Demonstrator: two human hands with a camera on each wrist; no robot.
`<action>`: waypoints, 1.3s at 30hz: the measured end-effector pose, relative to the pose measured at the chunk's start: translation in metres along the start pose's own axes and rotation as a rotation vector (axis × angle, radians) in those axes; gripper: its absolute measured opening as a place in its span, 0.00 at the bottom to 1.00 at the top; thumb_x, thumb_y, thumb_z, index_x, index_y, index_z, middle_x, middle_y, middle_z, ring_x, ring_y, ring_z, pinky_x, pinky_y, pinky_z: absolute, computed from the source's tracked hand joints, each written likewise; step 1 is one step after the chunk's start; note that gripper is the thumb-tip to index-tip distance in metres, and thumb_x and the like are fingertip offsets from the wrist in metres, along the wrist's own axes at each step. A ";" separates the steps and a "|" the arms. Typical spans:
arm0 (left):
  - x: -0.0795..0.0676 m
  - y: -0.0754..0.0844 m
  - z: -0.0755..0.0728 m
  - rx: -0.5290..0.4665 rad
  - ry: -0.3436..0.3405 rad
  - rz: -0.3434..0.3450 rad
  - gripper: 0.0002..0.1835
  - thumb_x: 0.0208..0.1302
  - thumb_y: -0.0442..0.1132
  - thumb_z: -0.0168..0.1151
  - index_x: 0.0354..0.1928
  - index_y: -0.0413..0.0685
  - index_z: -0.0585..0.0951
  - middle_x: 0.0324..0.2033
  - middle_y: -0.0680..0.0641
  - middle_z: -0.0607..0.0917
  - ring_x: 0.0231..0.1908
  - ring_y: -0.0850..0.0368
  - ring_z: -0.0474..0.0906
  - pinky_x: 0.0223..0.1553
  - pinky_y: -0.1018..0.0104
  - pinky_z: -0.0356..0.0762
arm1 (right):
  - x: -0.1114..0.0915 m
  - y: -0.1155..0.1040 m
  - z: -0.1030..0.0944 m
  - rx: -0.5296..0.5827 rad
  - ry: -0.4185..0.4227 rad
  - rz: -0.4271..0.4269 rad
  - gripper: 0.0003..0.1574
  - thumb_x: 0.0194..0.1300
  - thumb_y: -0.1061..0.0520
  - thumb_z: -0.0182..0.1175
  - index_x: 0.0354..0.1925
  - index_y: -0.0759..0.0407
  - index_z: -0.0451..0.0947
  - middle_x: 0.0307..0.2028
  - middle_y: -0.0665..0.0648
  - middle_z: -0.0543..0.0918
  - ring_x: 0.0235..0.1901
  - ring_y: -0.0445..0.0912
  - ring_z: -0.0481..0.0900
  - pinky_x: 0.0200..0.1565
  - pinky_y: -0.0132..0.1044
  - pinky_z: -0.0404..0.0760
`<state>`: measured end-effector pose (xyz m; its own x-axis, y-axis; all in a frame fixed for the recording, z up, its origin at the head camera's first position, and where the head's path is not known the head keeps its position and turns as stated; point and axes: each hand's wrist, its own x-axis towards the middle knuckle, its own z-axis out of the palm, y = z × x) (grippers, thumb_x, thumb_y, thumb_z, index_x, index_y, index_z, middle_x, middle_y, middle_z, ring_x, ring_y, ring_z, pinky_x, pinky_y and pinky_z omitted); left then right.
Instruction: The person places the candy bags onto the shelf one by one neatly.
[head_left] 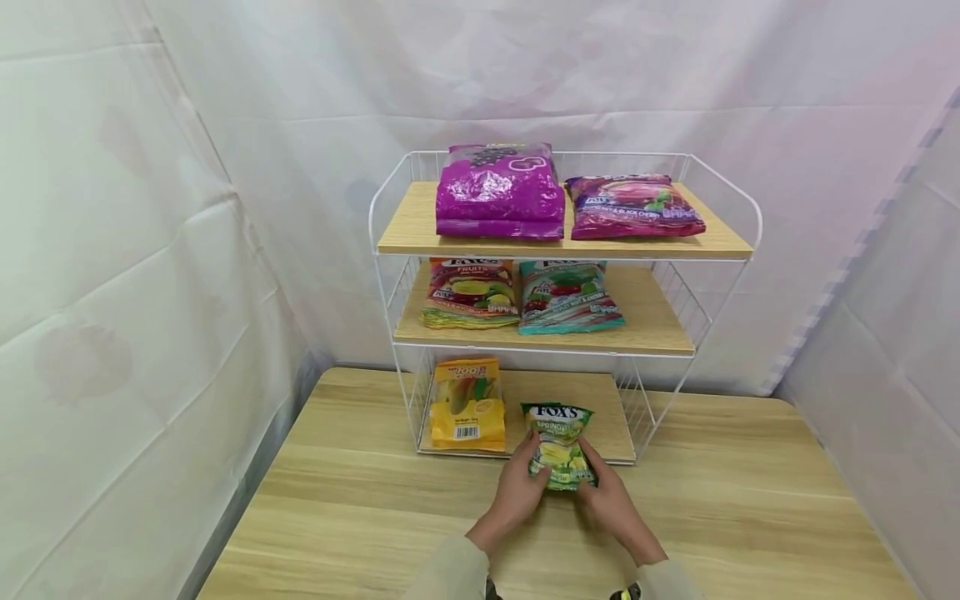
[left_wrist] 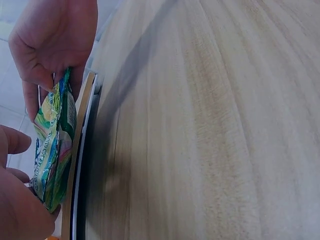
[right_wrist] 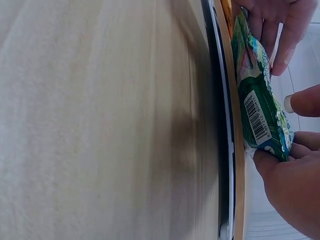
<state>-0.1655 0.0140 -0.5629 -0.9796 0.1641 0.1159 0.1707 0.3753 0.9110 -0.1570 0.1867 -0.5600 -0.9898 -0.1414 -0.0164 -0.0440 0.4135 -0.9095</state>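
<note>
A green bag of Fox's candy [head_left: 557, 450] is at the front edge of the bottom shelf [head_left: 600, 400], its printed front facing up. My left hand [head_left: 519, 483] grips the bag's left side, and my right hand [head_left: 606, 497] holds its right side. Seen from the left wrist, the bag [left_wrist: 55, 145] lies close over the shelf's edge, with my left hand [left_wrist: 20, 205] below and my right hand [left_wrist: 55, 35] above. The right wrist view shows a barcode on the bag's lower end [right_wrist: 260, 117], beside the curled fingers of my right hand [right_wrist: 295, 185].
A yellow mango bag [head_left: 467, 408] stands left on the bottom shelf. Above it, the middle shelf holds an orange-red candy bag [head_left: 472, 293] and a teal one [head_left: 568, 298]. Purple bags [head_left: 500, 192] and a magenta bag [head_left: 633, 207] lie on top. White wire sides [head_left: 648, 408] frame the rack.
</note>
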 end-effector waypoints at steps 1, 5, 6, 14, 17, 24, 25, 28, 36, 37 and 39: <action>0.001 0.000 0.000 0.004 0.000 -0.001 0.31 0.68 0.32 0.55 0.69 0.32 0.59 0.69 0.35 0.58 0.68 0.39 0.56 0.65 0.47 0.58 | 0.001 0.000 0.000 0.002 0.001 -0.001 0.49 0.53 0.73 0.49 0.73 0.62 0.50 0.70 0.69 0.56 0.68 0.60 0.53 0.66 0.57 0.55; 0.003 -0.001 0.001 0.025 0.000 -0.003 0.31 0.67 0.32 0.56 0.69 0.32 0.59 0.70 0.35 0.58 0.67 0.40 0.56 0.64 0.47 0.59 | 0.003 0.002 0.000 -0.001 0.005 -0.014 0.48 0.54 0.73 0.49 0.73 0.62 0.50 0.70 0.69 0.57 0.68 0.59 0.53 0.65 0.57 0.57; 0.003 0.000 0.000 0.033 0.000 0.001 0.31 0.67 0.32 0.56 0.69 0.32 0.59 0.70 0.35 0.57 0.67 0.39 0.56 0.64 0.47 0.60 | 0.003 0.002 0.000 -0.007 0.009 -0.017 0.48 0.55 0.73 0.49 0.73 0.62 0.50 0.69 0.69 0.57 0.68 0.60 0.54 0.65 0.57 0.58; 0.003 0.002 -0.003 0.124 -0.023 0.005 0.32 0.67 0.33 0.57 0.69 0.31 0.59 0.69 0.33 0.57 0.67 0.38 0.57 0.63 0.46 0.62 | 0.004 0.003 0.000 -0.027 0.005 -0.028 0.44 0.64 0.68 0.54 0.74 0.62 0.49 0.70 0.70 0.56 0.69 0.62 0.52 0.66 0.57 0.54; -0.001 0.001 -0.004 0.214 -0.030 0.053 0.32 0.66 0.34 0.58 0.69 0.29 0.59 0.69 0.32 0.58 0.66 0.38 0.59 0.62 0.46 0.64 | 0.002 0.004 0.000 -0.061 0.024 -0.066 0.43 0.65 0.68 0.55 0.73 0.64 0.50 0.69 0.70 0.56 0.68 0.63 0.53 0.66 0.58 0.55; -0.026 -0.002 -0.014 0.708 -0.020 0.408 0.34 0.62 0.37 0.63 0.66 0.29 0.64 0.66 0.31 0.63 0.64 0.38 0.62 0.60 0.52 0.69 | -0.025 0.008 -0.002 -0.471 0.150 -0.388 0.44 0.54 0.72 0.62 0.68 0.71 0.59 0.66 0.72 0.61 0.63 0.67 0.62 0.58 0.59 0.68; -0.030 -0.002 -0.015 0.785 -0.022 0.449 0.33 0.62 0.38 0.63 0.66 0.30 0.65 0.66 0.33 0.64 0.64 0.38 0.62 0.61 0.52 0.68 | -0.030 0.008 -0.002 -0.544 0.168 -0.429 0.43 0.53 0.72 0.62 0.67 0.72 0.60 0.66 0.71 0.62 0.63 0.66 0.63 0.57 0.58 0.69; -0.042 -0.005 -0.018 1.007 -0.064 0.513 0.30 0.64 0.42 0.60 0.65 0.36 0.69 0.67 0.36 0.64 0.66 0.40 0.60 0.62 0.53 0.66 | -0.045 0.007 0.001 -0.713 0.175 -0.480 0.39 0.56 0.67 0.62 0.66 0.71 0.63 0.67 0.67 0.63 0.66 0.61 0.61 0.58 0.55 0.69; -0.068 -0.010 -0.013 1.258 -0.195 0.520 0.26 0.70 0.43 0.48 0.68 0.44 0.67 0.71 0.41 0.58 0.70 0.44 0.51 0.67 0.55 0.58 | -0.064 0.008 0.011 -0.860 0.155 -0.486 0.36 0.57 0.62 0.63 0.64 0.68 0.68 0.67 0.64 0.65 0.66 0.59 0.60 0.60 0.52 0.69; -0.070 -0.011 -0.012 1.262 -0.200 0.517 0.26 0.70 0.43 0.48 0.69 0.44 0.66 0.71 0.41 0.58 0.71 0.44 0.51 0.67 0.55 0.58 | -0.064 0.009 0.013 -0.860 0.145 -0.473 0.36 0.57 0.62 0.63 0.64 0.68 0.68 0.67 0.64 0.65 0.67 0.59 0.60 0.60 0.52 0.69; -0.072 -0.013 -0.011 1.250 -0.206 0.506 0.28 0.71 0.44 0.49 0.69 0.43 0.65 0.71 0.41 0.57 0.71 0.44 0.50 0.67 0.55 0.58 | -0.064 0.010 0.016 -0.854 0.121 -0.444 0.36 0.58 0.61 0.63 0.64 0.69 0.67 0.67 0.65 0.64 0.67 0.59 0.59 0.61 0.52 0.68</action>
<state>-0.0985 -0.0126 -0.5783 -0.7673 0.6193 0.1663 0.5918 0.7838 -0.1884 -0.0921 0.1853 -0.5747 -0.8644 -0.3687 0.3418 -0.4536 0.8651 -0.2139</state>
